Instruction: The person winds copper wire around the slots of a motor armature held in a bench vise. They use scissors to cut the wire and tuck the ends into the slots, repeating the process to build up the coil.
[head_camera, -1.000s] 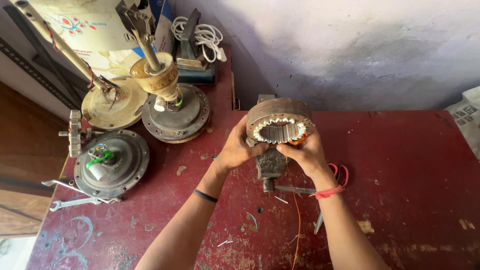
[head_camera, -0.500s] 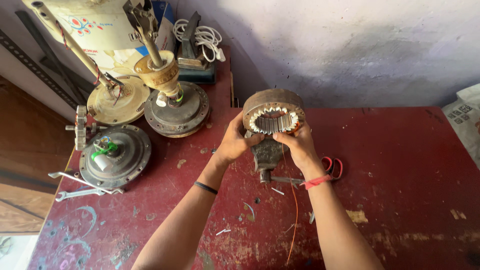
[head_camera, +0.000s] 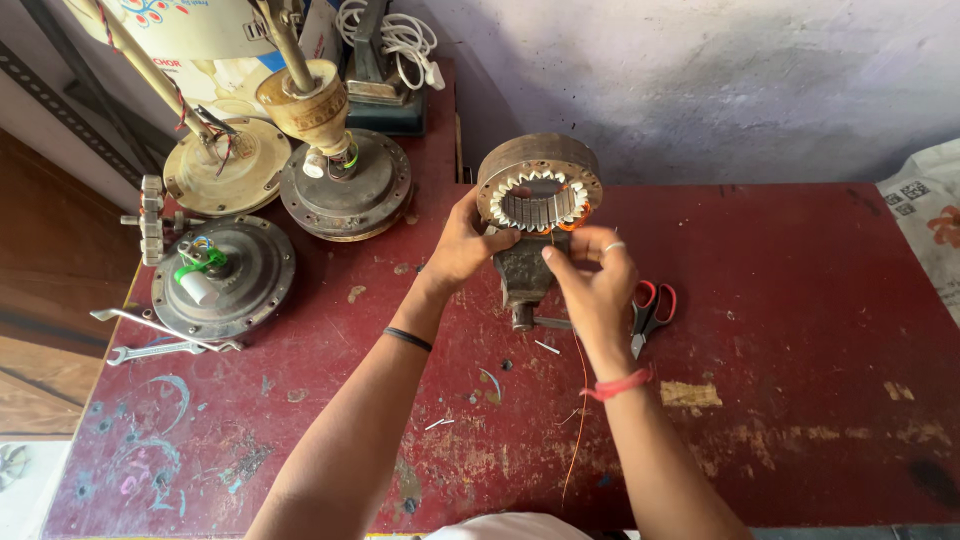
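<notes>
A round rusty motor stator ring with white slot liners stands upright on a small dark metal stand on the red table. My left hand grips the ring's lower left rim. My right hand is just below the ring on the right, fingers pinched on a thin copper wire that trails down toward the table's front edge. Orange wire shows at the ring's right side.
Three ceiling-fan motor housings sit at the left with wrenches. Red-handled scissors lie right of my right hand. A white cable coil rests at the back; a printed sack is at the right edge.
My right hand came off the ring's right rim and dropped slightly, now pinching the thin wire. The left hand keeps its hold on the ring.
</notes>
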